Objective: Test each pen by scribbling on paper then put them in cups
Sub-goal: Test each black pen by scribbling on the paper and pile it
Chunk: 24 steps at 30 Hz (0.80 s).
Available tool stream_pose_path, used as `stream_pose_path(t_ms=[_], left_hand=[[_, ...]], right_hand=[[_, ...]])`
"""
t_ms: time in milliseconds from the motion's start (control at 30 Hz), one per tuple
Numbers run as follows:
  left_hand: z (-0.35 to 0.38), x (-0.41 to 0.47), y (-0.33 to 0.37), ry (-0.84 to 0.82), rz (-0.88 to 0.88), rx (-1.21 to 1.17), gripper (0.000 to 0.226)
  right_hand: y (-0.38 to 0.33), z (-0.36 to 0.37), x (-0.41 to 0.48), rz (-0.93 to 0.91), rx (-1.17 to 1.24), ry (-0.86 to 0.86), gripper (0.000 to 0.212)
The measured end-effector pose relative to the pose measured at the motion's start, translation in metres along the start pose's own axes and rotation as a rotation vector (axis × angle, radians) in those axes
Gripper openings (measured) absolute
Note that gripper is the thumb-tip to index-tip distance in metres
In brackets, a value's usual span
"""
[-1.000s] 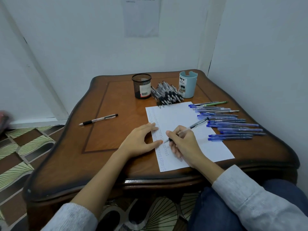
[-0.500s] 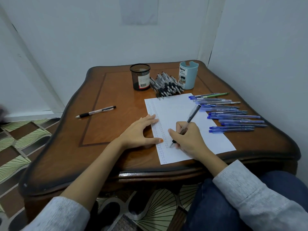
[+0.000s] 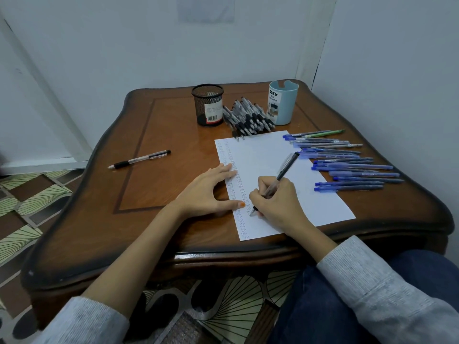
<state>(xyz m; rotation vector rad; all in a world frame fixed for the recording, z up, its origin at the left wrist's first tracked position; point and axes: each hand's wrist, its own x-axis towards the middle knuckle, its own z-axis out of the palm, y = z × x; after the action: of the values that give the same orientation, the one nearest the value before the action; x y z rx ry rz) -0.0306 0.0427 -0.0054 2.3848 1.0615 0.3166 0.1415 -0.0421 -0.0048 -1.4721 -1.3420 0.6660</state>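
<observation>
Right hand: right hand [image 3: 278, 202] curled round a slim black-barrelled pen [image 3: 285, 170] in a writing grip, nib end down on the white paper sheet [image 3: 263, 157].
Left hand: left hand [image 3: 206, 192] laid flat, fingers spread and straight, thumb and fingertips pressing the sheet's left edge.
Change: a second ago the pen lay low, its back end pointing at the blue pens; it now stands steeper. The nib sits lower on the sheet, beside the second column of scribbles. The left hand has kept its place.
Meaning: judged a test stroke in progress; this pen has not yet gone to a cup.
Cups: black wire-mesh cup [image 3: 208, 105] and light blue plastic cup [image 3: 283, 103] stand at the far edge of the brown wooden table [image 3: 139, 194], well apart from the hands.
Stock: heap of black-grip pens [image 3: 248, 120] between the cups; row of blue pens [image 3: 347, 165] right of the sheet; one clear-barrelled pen with a black grip [image 3: 139, 158] alone to the left.
Hidden: nib partly covered by the fingers, so fresh ink cannot be confirmed.
Hidden: the insides of both cups are not shown.
Unclear: scribble marks too small to read.
</observation>
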Motion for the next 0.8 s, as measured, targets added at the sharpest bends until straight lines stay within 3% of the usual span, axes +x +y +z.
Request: stream_pose_path(t_ms=[800], left_hand=[[-0.0009, -0.0015, 0.003, 0.001, -0.013, 0.018, 0.091]], right_hand=[[0.0012, -0.0012, 0.0009, -0.001, 0.041, -0.006, 0.045]])
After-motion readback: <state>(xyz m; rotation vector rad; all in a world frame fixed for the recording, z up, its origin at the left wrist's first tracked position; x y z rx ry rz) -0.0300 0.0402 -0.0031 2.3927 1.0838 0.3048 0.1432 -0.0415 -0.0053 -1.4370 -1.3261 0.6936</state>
